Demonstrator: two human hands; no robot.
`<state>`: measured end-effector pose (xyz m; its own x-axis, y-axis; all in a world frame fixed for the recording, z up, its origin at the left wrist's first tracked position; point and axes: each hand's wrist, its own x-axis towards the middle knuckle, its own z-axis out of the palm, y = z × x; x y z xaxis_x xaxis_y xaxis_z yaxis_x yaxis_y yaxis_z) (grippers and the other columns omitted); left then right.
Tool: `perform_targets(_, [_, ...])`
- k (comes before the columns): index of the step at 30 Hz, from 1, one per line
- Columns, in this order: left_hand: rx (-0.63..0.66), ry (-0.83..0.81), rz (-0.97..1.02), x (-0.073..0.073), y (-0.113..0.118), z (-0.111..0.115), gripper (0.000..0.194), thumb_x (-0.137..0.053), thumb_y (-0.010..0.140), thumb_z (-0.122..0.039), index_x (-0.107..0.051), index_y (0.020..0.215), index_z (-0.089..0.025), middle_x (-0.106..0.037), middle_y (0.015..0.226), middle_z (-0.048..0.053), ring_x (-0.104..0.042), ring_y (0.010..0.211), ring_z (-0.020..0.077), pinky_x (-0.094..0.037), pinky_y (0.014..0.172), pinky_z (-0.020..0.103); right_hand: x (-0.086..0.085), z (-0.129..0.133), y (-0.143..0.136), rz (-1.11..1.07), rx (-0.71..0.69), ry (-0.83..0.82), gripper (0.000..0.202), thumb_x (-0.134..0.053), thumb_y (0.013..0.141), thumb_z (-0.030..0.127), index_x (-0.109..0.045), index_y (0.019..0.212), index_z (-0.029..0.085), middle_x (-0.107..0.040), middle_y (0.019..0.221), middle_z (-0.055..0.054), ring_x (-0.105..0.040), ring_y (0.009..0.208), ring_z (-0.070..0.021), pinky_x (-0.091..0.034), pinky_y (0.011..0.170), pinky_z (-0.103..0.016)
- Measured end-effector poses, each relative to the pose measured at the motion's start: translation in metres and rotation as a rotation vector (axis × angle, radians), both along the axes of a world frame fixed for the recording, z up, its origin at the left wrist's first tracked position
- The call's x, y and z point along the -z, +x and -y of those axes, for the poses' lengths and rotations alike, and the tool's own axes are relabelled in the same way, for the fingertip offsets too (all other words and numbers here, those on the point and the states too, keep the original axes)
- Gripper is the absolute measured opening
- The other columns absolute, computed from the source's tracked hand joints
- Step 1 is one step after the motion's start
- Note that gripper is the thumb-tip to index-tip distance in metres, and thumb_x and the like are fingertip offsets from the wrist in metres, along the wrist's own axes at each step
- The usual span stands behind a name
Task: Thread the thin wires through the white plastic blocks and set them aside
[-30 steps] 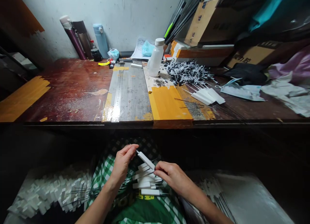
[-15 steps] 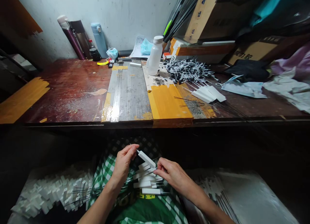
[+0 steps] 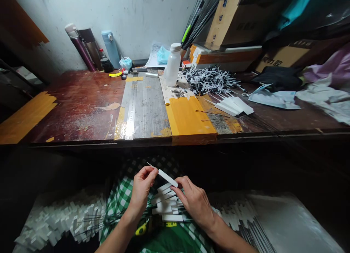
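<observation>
My left hand (image 3: 141, 189) is closed in a pinch at the upper end of a small white block (image 3: 167, 177). A thin pale rod (image 3: 149, 164) sticks out past its fingertips. The lower end of that block sits between the thumb and fingers of my right hand (image 3: 194, 199). It is held tilted above my lap. Several similar white blocks (image 3: 172, 218) with thin dark rods lie on the green checked apron (image 3: 164, 242) below.
Piles of white blocks (image 3: 51, 218) and rodded blocks (image 3: 246, 216) flank my lap. On the table (image 3: 82, 99) are a steel ruler (image 3: 131, 114), a white bottle (image 3: 173, 65), a heap of black-and-white pieces (image 3: 213, 80) and a face mask (image 3: 276, 98). Cardboard boxes (image 3: 246, 25) stand behind.
The block has turned slightly, showing a broader white face. My right fingers have moved up onto its lower end, and my left hand has shifted slightly right, closer to its upper end.
</observation>
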<state>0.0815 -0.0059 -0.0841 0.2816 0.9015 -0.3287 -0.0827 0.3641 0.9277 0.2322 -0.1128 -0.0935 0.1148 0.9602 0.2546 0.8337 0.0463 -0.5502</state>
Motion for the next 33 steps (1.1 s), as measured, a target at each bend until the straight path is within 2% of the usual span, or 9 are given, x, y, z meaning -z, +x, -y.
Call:
perform_targets(3, [0.008, 0.020, -0.025, -0.004, 0.000, 0.001, 0.030, -0.076, 0.071, -0.043, -0.068, 0.072, -0.015, -0.046, 0.057, -0.005, -0.034, 0.054, 0.0076, -0.026, 0.050, 0.020, 0.000, 0.000, -0.003, -0.019, 0.013, 0.019, 0.028, -0.035, 0.103, 0.035, -0.056, 0.095, 0.017, -0.061, 0.080, -0.005, -0.062, 0.068, -0.0158, -0.046, 0.061, -0.025])
perform_targets(5, [0.013, 0.034, -0.022, -0.007, -0.002, -0.001, 0.027, -0.075, 0.072, -0.041, -0.069, 0.073, -0.015, -0.049, 0.059, -0.005, -0.035, 0.055, 0.0077, -0.027, 0.052, 0.020, -0.003, 0.000, -0.003, -0.129, 0.018, -0.025, 0.030, -0.039, 0.101, 0.039, -0.059, 0.094, 0.017, -0.062, 0.081, -0.005, -0.061, 0.070, -0.0162, -0.046, 0.064, -0.026])
perform_targets(8, [0.065, 0.045, 0.039, -0.008, -0.006, -0.006, 0.023, -0.075, 0.072, -0.038, -0.070, 0.071, -0.015, -0.051, 0.060, -0.004, -0.035, 0.055, 0.0078, -0.027, 0.053, 0.021, -0.005, -0.004, 0.003, -0.527, -0.017, -0.247, 0.034, -0.048, 0.096, 0.049, -0.063, 0.090, 0.018, -0.063, 0.077, -0.002, -0.057, 0.067, -0.0144, -0.043, 0.062, -0.024])
perform_targets(10, [0.112, 0.041, 0.114, -0.007, -0.009, -0.010, 0.023, -0.076, 0.070, -0.037, -0.069, 0.065, -0.015, -0.053, 0.063, -0.002, -0.035, 0.055, 0.0077, -0.027, 0.052, 0.022, -0.004, -0.008, 0.008, -0.837, -0.112, -0.461, 0.044, -0.047, 0.093, 0.057, -0.064, 0.087, 0.017, -0.060, 0.065, 0.001, -0.048, 0.054, -0.0105, -0.037, 0.052, -0.021])
perform_targets(13, [0.174, 0.012, 0.168, -0.003, -0.012, -0.014, 0.026, -0.078, 0.067, -0.036, -0.068, 0.061, -0.014, -0.056, 0.068, 0.000, -0.037, 0.057, 0.0080, -0.028, 0.053, 0.022, -0.002, -0.012, 0.015, -1.036, -0.242, -0.662, 0.062, -0.039, 0.091, 0.067, -0.067, 0.083, 0.013, -0.052, 0.050, 0.004, -0.029, 0.040, -0.0070, -0.023, 0.043, -0.020])
perform_targets(18, [0.080, -0.089, 0.140, 0.000, -0.014, -0.020, 0.036, -0.078, 0.068, -0.045, -0.076, 0.086, -0.014, -0.049, 0.058, -0.003, -0.037, 0.056, 0.0080, -0.029, 0.054, 0.021, -0.011, -0.006, 0.018, -0.708, -0.127, -0.553, 0.054, -0.041, 0.096, 0.054, -0.066, 0.069, 0.016, -0.058, 0.055, 0.002, -0.049, 0.053, -0.0119, -0.036, 0.057, -0.023])
perform_targets(22, [0.045, -0.070, 0.143, 0.001, -0.015, -0.023, 0.035, -0.078, 0.068, -0.045, -0.076, 0.084, -0.014, -0.048, 0.057, -0.003, -0.037, 0.057, 0.0080, -0.030, 0.054, 0.021, -0.021, -0.002, 0.019, -0.493, -0.233, -0.475, 0.037, -0.040, 0.099, 0.035, -0.067, 0.078, 0.019, -0.065, 0.073, 0.001, -0.058, 0.068, -0.0143, -0.039, 0.064, -0.023])
perform_targets(26, [0.056, -0.040, 0.092, 0.004, -0.015, -0.022, 0.034, -0.077, 0.069, -0.044, -0.077, 0.084, -0.014, -0.054, 0.063, 0.000, -0.039, 0.059, 0.0091, -0.031, 0.055, 0.021, -0.021, -0.003, 0.020, -0.444, -0.208, -0.480, 0.026, -0.045, 0.096, 0.029, -0.067, 0.085, 0.021, -0.067, 0.078, 0.000, -0.061, 0.072, -0.0158, -0.041, 0.065, -0.023])
perform_targets(33, [0.064, -0.054, 0.069, 0.008, -0.015, -0.018, 0.033, -0.077, 0.070, -0.045, -0.077, 0.085, -0.017, -0.057, 0.070, 0.001, -0.041, 0.062, 0.0091, -0.035, 0.060, 0.021, -0.013, -0.002, 0.018, -0.451, -0.090, -0.476, 0.017, -0.057, 0.089, 0.028, -0.063, 0.075, 0.020, -0.064, 0.072, 0.002, -0.057, 0.066, -0.0140, -0.038, 0.059, -0.022])
